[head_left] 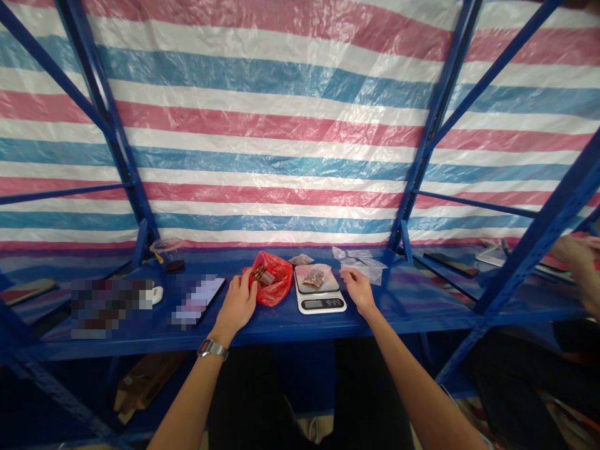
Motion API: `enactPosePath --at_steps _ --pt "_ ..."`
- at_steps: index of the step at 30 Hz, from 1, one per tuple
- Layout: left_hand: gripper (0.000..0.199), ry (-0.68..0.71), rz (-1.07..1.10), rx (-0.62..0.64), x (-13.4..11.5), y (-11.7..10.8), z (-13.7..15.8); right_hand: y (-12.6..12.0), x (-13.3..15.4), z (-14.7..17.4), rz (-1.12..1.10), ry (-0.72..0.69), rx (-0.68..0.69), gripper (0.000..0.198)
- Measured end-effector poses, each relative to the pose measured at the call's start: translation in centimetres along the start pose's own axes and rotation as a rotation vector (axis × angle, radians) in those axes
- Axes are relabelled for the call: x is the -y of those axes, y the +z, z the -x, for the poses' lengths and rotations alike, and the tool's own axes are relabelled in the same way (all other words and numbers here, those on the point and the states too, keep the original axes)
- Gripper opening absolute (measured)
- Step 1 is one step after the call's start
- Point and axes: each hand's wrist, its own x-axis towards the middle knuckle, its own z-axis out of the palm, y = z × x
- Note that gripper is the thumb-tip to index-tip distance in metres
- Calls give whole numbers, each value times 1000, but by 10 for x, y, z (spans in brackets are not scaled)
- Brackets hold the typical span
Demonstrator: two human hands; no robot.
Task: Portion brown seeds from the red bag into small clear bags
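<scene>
My left hand [240, 301], with a metal watch [213, 350] on its wrist, grips the left edge of an open red plastic bag [281, 290]. Small brown pieces [260, 275] and what looks like a small clear packet lie inside it. A white kitchen scale [322, 305] stands right of the bag, its display facing me. On its plate rests a small clear bag of brown pieces [314, 277]. Just right of the scale, my right hand [359, 291] hovers with fingers loosely bent and nothing visible in them. Several clear plastic bags [363, 265] lie beyond it.
Another filled clear bag [300, 259] lies behind the scale. On the left of the blue table [276, 320] are a phone [199, 303], a white object [157, 295] and a clear container [171, 256]. Blue posts [419, 169] flank the space. Another person's hand [574, 262] appears far right.
</scene>
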Motion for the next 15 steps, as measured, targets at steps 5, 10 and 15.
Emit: enactPosePath --at_steps 5,10,15 --pt "56 -38 28 25 -4 -3 3 -1 5 3 40 47 64 38" --pt "57 -58 37 25 -6 -6 3 -2 8 4 -11 99 30 42" --pt "56 -77 24 18 -4 -5 4 -3 15 5 -34 139 25 45"
